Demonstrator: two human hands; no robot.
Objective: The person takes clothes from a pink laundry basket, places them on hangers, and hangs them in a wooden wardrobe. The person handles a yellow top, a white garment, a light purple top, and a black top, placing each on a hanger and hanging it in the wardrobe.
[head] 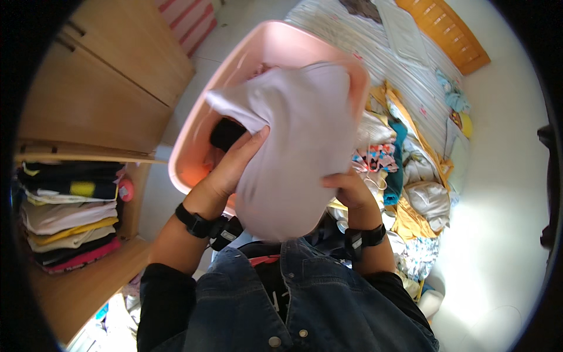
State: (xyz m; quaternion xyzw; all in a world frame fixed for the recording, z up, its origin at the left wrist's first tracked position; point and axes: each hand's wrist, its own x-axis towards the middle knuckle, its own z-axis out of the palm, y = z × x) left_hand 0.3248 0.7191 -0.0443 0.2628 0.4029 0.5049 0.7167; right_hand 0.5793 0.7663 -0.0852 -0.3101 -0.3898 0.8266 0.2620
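A pale lilac-grey garment (299, 132) hangs between my two hands, slightly blurred. My left hand (237, 163) grips its left side, with the thumb lying on top of the cloth. On the right edge, my right hand (349, 187) pinches the fabric between thumb and fingers. Behind and beneath the garment is a pink plastic tub (202, 119), much of its inside hidden by the cloth. A black item (226, 134) shows inside the tub near my left hand, and some reddish fabric (264, 69) peeks out towards the far end.
Folded clothes (72, 215) are stacked on a wooden wardrobe shelf at left, below closed doors (96, 88). To the right, a heap of clothes (396, 163) covers the near part of a bed with a striped sheet (418, 92). A white wall (492, 154) bounds the right side.
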